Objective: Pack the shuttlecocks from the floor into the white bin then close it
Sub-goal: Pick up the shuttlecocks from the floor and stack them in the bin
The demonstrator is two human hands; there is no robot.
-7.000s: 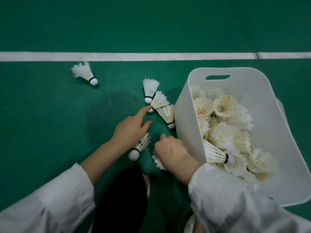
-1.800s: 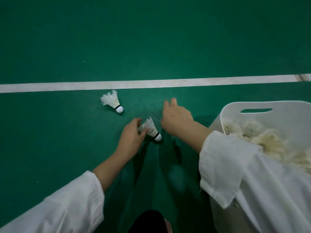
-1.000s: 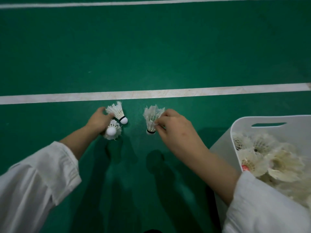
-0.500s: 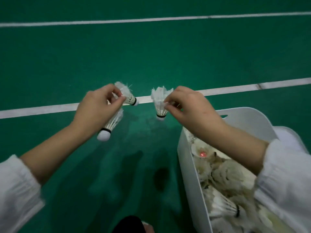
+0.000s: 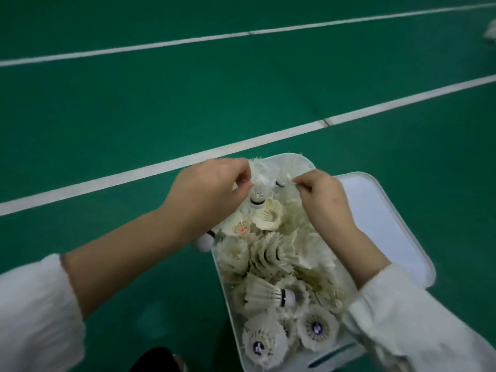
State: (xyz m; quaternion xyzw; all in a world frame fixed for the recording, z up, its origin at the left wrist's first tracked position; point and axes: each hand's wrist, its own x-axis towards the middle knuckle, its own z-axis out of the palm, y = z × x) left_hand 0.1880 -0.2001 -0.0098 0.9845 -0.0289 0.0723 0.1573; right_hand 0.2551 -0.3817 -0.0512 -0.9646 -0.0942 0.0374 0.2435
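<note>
The white bin stands on the green floor, piled with several white feather shuttlecocks. My left hand hovers over the bin's far left corner, pinching one shuttlecock by its feathers with the cork down. A second cork hangs below its palm, outside the bin's left wall. My right hand is over the bin's far end, fingers pinched on the feathers of another shuttlecock. The bin's white lid lies on the floor to the right, touching the bin.
White court lines cross the green floor beyond the bin. A blurred white object lies at the far right edge. A dark shoe or knee shows at the bottom.
Both hands have carried their shuttlecocks from above the floor line to over the bin's far end. The view has swung down onto the bin.
</note>
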